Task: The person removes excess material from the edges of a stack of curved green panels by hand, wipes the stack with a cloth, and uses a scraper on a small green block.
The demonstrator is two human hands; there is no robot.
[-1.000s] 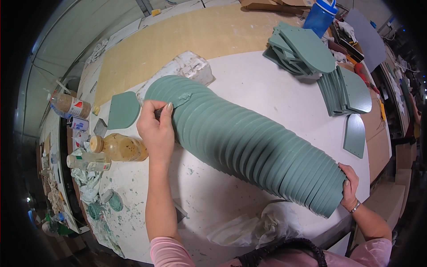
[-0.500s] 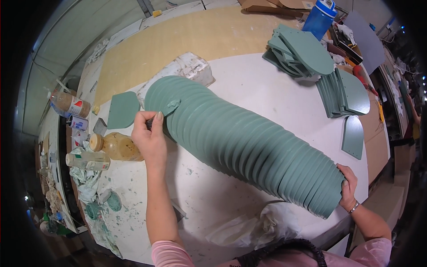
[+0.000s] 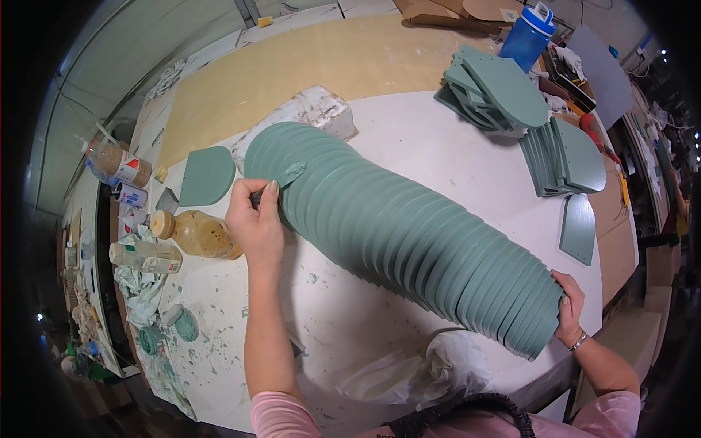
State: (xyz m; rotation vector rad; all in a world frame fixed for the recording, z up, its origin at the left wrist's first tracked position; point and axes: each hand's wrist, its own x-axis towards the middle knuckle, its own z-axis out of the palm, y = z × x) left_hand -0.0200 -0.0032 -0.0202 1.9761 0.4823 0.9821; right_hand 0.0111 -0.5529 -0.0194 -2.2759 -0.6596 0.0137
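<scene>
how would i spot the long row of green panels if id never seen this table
On the white table, look between the left hand and the right hand. The row of green panels slants there from upper left to lower right. Its closely ribbed length sets it apart from the far shorter green stack beside the blue bottle.

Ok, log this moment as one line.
left hand: holds tool, green paste at tip, over panel row | right hand: against its right end | far right: blue bottle
</scene>
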